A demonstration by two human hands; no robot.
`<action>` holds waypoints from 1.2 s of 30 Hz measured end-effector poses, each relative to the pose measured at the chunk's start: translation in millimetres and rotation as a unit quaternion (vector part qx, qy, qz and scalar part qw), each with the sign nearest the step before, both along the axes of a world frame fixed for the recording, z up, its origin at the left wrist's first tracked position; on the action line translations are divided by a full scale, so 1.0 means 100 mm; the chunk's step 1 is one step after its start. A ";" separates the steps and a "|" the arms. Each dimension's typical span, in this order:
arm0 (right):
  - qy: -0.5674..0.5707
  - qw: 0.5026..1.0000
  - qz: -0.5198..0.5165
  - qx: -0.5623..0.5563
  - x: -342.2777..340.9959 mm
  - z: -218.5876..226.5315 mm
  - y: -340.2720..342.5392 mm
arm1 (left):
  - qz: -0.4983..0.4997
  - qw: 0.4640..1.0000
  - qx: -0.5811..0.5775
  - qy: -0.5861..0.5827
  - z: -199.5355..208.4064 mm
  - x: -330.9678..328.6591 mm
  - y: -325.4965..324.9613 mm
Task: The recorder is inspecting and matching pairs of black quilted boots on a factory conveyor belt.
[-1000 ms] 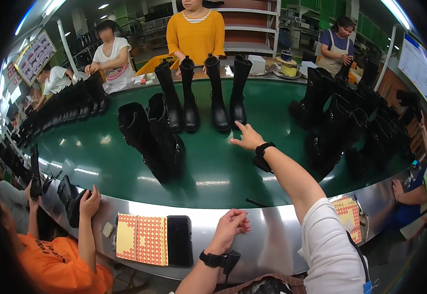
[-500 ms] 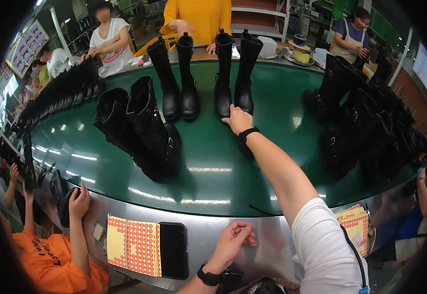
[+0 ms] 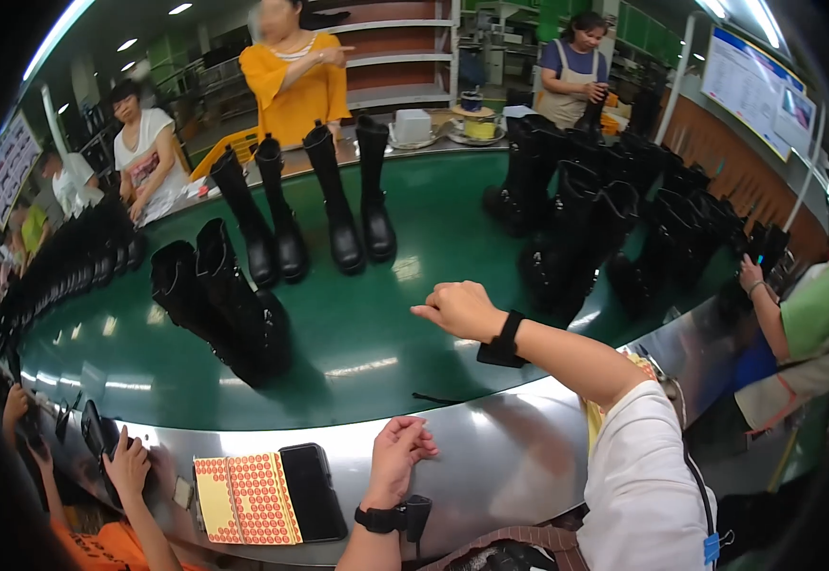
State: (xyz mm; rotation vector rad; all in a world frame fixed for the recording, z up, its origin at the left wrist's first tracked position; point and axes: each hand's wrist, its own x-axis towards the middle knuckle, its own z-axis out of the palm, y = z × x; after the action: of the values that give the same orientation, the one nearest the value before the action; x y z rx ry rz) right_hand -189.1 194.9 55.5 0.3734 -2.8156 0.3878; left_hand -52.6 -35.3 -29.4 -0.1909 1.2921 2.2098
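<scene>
Over the green belt [image 3: 376, 381], my right hand [image 3: 467, 309] is held with its fingers curled in, and I see nothing in it. It is apart from the boots. My left hand [image 3: 402, 459] hangs over the steel edge [image 3: 491, 466], fingers loosely bent and holding nothing. Beyond my right hand, to the left, a pair of tall black boots [image 3: 346, 209] stands upright. Another black pair [image 3: 267, 219] stands just left of it. Nearer, at the left, two black boots with buckles [image 3: 229, 309] stand close together.
Several black boots [image 3: 595, 219] crowd the belt's right side; a row [image 3: 72, 252] lines the far left. A phone [image 3: 313, 492] and banded sticker sheets [image 3: 245, 500] lie on the steel edge. Co-workers surround the belt; an orange-clad person's hand [image 3: 127, 463] holds a dark shoe.
My right hand has let go of the upright boots and drawn back toward me. The view has turned to the right. My left hand's fingers have loosened a little.
</scene>
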 end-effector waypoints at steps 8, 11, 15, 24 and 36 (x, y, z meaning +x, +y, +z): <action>0.247 0.904 -0.315 0.152 1.10 1.65 1.25 | 0.006 1.000 0.001 0.017 0.01 -0.01 0.04; -0.020 0.951 -0.298 0.085 0.97 1.77 1.62 | 0.005 1.000 0.007 0.021 -0.01 -0.02 0.05; -0.125 0.942 -0.310 0.005 0.75 1.73 1.89 | 0.006 1.000 0.027 0.015 -0.04 -0.05 0.04; 0.045 0.952 -0.295 0.060 0.56 1.38 1.83 | 0.002 0.998 0.051 0.033 -0.08 -0.05 0.02; 0.184 0.968 -0.138 -0.101 2.10 2.18 1.02 | -0.012 0.948 -0.126 0.291 0.43 0.22 0.16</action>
State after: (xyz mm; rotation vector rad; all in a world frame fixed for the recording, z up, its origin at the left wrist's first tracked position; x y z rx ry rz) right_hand 21.3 296.5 273.3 0.0027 -2.3933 0.4802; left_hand -30.8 -18.9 14.0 0.4153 1.8747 2.1505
